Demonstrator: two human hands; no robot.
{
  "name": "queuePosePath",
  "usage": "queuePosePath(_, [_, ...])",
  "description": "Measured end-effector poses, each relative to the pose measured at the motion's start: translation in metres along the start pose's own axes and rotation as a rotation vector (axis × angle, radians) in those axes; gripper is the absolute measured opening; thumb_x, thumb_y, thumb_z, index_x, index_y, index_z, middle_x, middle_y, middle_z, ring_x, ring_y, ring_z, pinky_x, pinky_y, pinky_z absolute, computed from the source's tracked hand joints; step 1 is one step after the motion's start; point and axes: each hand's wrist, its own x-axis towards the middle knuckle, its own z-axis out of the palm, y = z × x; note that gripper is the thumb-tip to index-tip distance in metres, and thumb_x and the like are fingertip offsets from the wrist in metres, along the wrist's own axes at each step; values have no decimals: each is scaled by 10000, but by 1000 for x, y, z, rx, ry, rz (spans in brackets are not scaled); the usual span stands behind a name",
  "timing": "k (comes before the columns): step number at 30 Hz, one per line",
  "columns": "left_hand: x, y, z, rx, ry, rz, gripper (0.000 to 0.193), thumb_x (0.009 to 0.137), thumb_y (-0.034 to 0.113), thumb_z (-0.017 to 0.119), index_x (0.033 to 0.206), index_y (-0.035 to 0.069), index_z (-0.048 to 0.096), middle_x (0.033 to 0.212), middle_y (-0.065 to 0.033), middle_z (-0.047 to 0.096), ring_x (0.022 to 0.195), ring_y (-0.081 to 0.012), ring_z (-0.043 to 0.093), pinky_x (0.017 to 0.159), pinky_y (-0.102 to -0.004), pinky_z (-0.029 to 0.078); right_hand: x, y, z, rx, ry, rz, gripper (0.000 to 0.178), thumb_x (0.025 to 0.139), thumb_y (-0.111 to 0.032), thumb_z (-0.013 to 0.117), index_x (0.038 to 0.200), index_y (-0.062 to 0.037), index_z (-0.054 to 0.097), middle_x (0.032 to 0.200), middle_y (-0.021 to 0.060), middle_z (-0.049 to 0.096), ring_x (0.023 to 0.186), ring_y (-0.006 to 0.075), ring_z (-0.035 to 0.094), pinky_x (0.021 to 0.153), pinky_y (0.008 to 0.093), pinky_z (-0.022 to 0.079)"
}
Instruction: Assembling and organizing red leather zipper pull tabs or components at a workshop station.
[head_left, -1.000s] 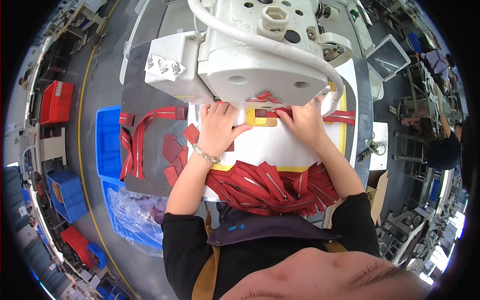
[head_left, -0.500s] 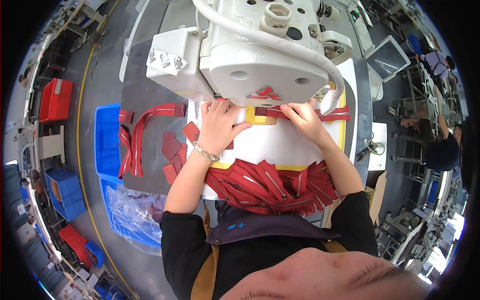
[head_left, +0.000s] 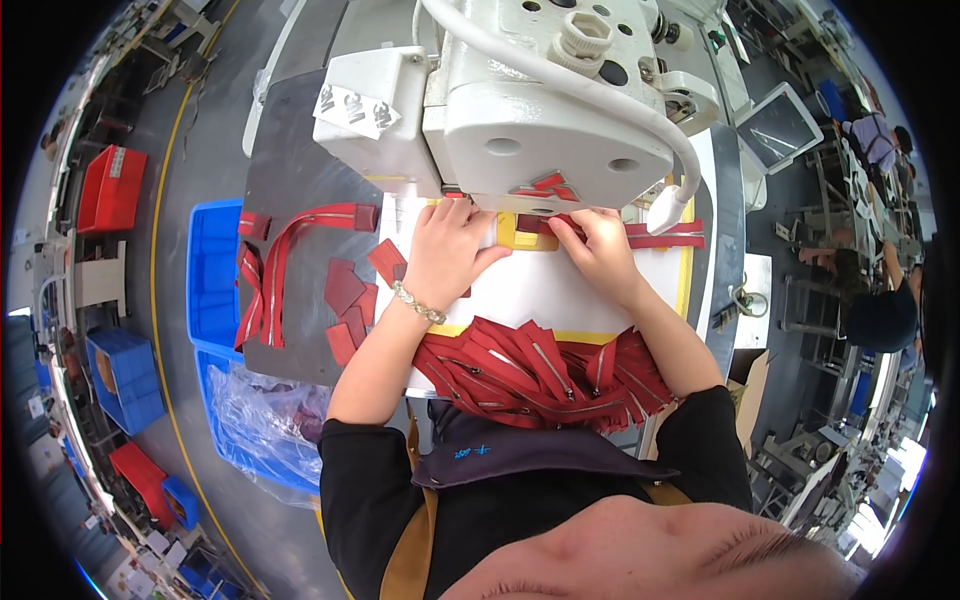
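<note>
My right hand (head_left: 606,258) is closed on a red zipper (head_left: 668,234) with metal teeth, its thumb beside a small yellow frame (head_left: 507,232). The zipper's dark red end patch (head_left: 532,224) lies in that frame, under the head of a white sewing machine (head_left: 560,130). Left of the frame, my left hand (head_left: 448,255) lies palm down on the white plate (head_left: 520,295), fingers forward and thumb apart, with nothing visible in it. Its fingertips are partly hidden by the machine head. Between my forearms, a heap of red zippers (head_left: 540,375) covers the plate's near edge.
Red patches (head_left: 345,287) lie beside my left forearm. Further left, more red zippers (head_left: 275,262) hang over the table edge, above blue bins (head_left: 212,270) holding clear plastic. A screen (head_left: 780,128) stands at the right. Other people (head_left: 885,310) work beyond it.
My right hand has slid left along the zipper, closer to the yellow frame. The left hand stays almost in place. The whole view has shifted slightly.
</note>
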Motion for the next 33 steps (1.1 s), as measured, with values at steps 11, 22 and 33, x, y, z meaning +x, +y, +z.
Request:
queuePosePath(11, [0,-2,-4,-30,52,48,382,735,378,720,994,106,653,882,-32,584,849,-212,546,745,-352,418,1,-14,-21,359,-186,196,224,888,-187,620,819,23,582,601,100,508,541,191,378,524,295,369])
queuePosePath(22, [1,5,-9,-96,49,126,287,716,280,761,934,112,679,746,-25,581,716,-203,575,675,-332,427,-30,-58,-47,-423,-413,-338,67,720,-105,672,734,-96,607,501,71,513,430,234,519,485,310,387])
queuePosePath(33, [3,16,-4,-52,-136,223,511,744,396,708,1213,225,599,847,-25,463,799,-202,489,721,-337,364,-43,-66,-67,-828,-408,-114,67,704,-55,604,744,-90,562,544,60,572,492,235,580,539,327,403])
